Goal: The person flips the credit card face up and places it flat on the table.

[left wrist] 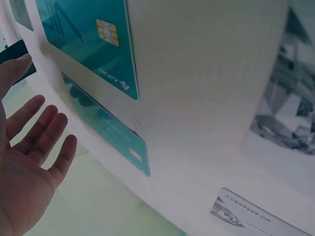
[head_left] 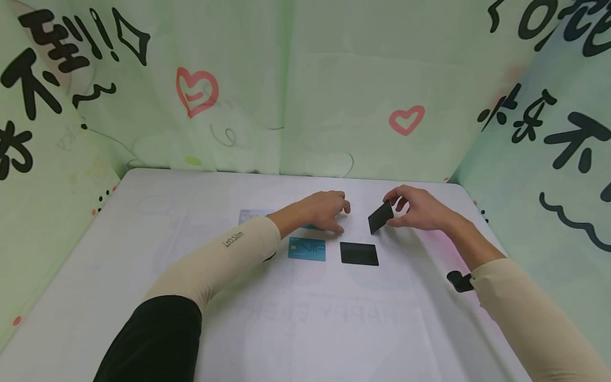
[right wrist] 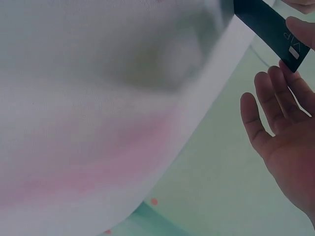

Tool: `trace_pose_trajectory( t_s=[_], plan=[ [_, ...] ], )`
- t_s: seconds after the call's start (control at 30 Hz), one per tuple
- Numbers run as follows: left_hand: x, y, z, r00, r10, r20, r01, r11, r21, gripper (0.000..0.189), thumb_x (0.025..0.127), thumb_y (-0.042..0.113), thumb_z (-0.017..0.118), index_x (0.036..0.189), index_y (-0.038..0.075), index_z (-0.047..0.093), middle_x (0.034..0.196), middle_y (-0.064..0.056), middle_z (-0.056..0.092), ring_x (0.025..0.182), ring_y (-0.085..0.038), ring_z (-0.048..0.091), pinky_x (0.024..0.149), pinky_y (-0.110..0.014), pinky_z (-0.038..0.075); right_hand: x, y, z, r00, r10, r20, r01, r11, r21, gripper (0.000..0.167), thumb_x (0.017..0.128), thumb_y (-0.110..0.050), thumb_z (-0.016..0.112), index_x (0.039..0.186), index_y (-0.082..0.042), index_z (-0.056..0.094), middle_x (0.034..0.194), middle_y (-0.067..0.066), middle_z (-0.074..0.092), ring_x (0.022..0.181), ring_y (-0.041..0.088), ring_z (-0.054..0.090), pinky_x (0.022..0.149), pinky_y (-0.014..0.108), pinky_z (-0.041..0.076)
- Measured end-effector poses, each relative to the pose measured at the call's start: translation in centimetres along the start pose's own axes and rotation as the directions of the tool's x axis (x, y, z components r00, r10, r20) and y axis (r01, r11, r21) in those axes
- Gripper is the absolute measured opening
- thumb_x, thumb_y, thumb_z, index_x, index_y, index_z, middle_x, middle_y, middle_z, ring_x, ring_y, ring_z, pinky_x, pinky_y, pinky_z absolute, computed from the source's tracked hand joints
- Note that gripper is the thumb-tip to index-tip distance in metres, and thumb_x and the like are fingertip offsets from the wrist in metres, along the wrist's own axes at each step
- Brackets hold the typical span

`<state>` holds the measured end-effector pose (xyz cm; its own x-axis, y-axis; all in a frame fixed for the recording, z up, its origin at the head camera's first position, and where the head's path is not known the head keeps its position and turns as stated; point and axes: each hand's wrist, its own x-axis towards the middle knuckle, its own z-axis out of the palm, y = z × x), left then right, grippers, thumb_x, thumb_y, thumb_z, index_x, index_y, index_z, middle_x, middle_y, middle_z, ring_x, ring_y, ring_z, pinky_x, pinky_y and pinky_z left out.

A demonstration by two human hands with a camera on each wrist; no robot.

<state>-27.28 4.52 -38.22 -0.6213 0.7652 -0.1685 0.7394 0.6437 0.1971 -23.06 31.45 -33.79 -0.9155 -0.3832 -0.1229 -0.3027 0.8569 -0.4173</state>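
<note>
My right hand (head_left: 422, 208) pinches a dark card (head_left: 381, 217) between thumb and fingers, tilted above the table; in the right wrist view "VIP" lettering and a small chip show on this card (right wrist: 275, 34). To its left my left hand (head_left: 326, 209) reaches over the cards, fingers relaxed and nothing seen in its grasp. In the left wrist view its thumb overlaps a dark card (left wrist: 30, 69). Below the hands lie a blue card with a chip (head_left: 307, 249) and a black card (head_left: 359, 253). A second blue card (left wrist: 110, 125) is mostly hidden behind the left hand in the head view.
A pale card (head_left: 252, 214) lies partly under the left forearm; its diamond print and number show in the left wrist view. White cloth covers the table (head_left: 305, 329). Green printed curtains (head_left: 305, 79) stand around its back and sides.
</note>
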Motion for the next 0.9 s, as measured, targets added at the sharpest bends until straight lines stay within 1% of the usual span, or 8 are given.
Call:
trace_pose_trajectory(
  t_s=[0.3, 0.5, 0.73, 0.9],
  plan=[
    [-0.1, 0.2, -0.5, 1.0, 0.005, -0.021, -0.005, 1.0, -0.014, 0.056, 0.096, 0.042, 0.073, 0.144, 0.016, 0.061, 0.128, -0.004, 0.058, 0.109, -0.017, 0.057, 0.098, -0.034, 0.051, 0.7, 0.0, 1.0, 1.0, 0.002, -0.025, -0.002, 1.0, 0.011, 0.059, 0.084, -0.024, 0.088, 0.134, -0.006, 0.064, 0.117, 0.011, 0.067, 0.106, 0.027, 0.061, 0.09, 0.04, 0.054],
    [-0.1, 0.3, -0.7, 1.0, -0.008, -0.015, 0.007, 0.999, -0.044, 0.056, 0.096, 0.042, 0.073, 0.145, 0.017, 0.06, 0.131, -0.005, 0.058, 0.112, -0.017, 0.056, 0.101, -0.035, 0.051, 0.9, 0.0, 1.8, 1.0, -0.001, -0.025, 0.002, 1.0, 0.031, 0.056, 0.084, -0.023, 0.087, 0.132, -0.005, 0.065, 0.113, 0.012, 0.066, 0.104, 0.028, 0.062, 0.085, 0.037, 0.054],
    [-0.1, 0.2, -0.8, 1.0, -0.015, -0.009, 0.015, 0.999, -0.046, 0.056, 0.096, 0.042, 0.073, 0.145, 0.017, 0.06, 0.135, -0.005, 0.057, 0.114, -0.017, 0.057, 0.103, -0.036, 0.051, 1.1, 0.2, 2.6, 1.0, -0.011, -0.026, 0.012, 0.999, 0.036, 0.056, 0.084, -0.024, 0.088, 0.132, -0.004, 0.065, 0.112, 0.011, 0.065, 0.102, 0.027, 0.06, 0.083, 0.035, 0.054],
    [-0.1, 0.2, -0.7, 1.0, -0.019, -0.001, 0.018, 0.998, -0.054, 0.056, 0.095, 0.041, 0.074, 0.144, 0.017, 0.06, 0.134, -0.005, 0.057, 0.112, -0.017, 0.057, 0.102, -0.036, 0.051, 1.1, 0.1, 2.9, 0.999, -0.026, -0.027, 0.028, 0.998, 0.052, 0.055, 0.083, -0.024, 0.089, 0.13, -0.004, 0.066, 0.111, 0.011, 0.065, 0.101, 0.028, 0.06, 0.08, 0.033, 0.054]
  ],
)
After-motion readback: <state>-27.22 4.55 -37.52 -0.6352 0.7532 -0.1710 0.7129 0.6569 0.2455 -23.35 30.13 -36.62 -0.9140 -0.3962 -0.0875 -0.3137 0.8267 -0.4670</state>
